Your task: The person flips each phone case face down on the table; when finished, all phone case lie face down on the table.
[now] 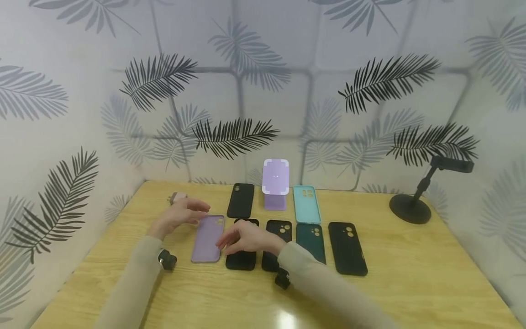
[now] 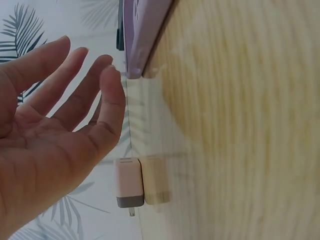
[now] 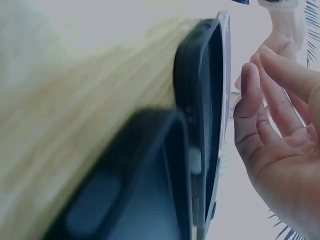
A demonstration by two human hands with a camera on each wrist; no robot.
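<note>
A lavender phone case [image 1: 207, 242] lies on the wooden table, its open side up. My left hand [image 1: 181, 215] is at its upper left corner, fingers loosely bent and holding nothing; whether they touch the case I cannot tell. In the left wrist view that hand [image 2: 65, 115] is apart from the table. My right hand [image 1: 250, 237] hovers over a black phone case [image 1: 241, 261] beside the lavender one, partly hiding it. The right wrist view shows the right hand's relaxed fingers [image 3: 247, 112] holding nothing, with dark case edges next to it.
Further right lie a black case [image 1: 271, 260], a dark green case [image 1: 310, 242] and another black case [image 1: 347, 249]. Behind stand a lavender phone stand [image 1: 276, 178], a black case [image 1: 240, 201] and a turquoise case [image 1: 307, 205]. A pink charger [image 2: 130, 182] and a black stand [image 1: 411, 209] flank them.
</note>
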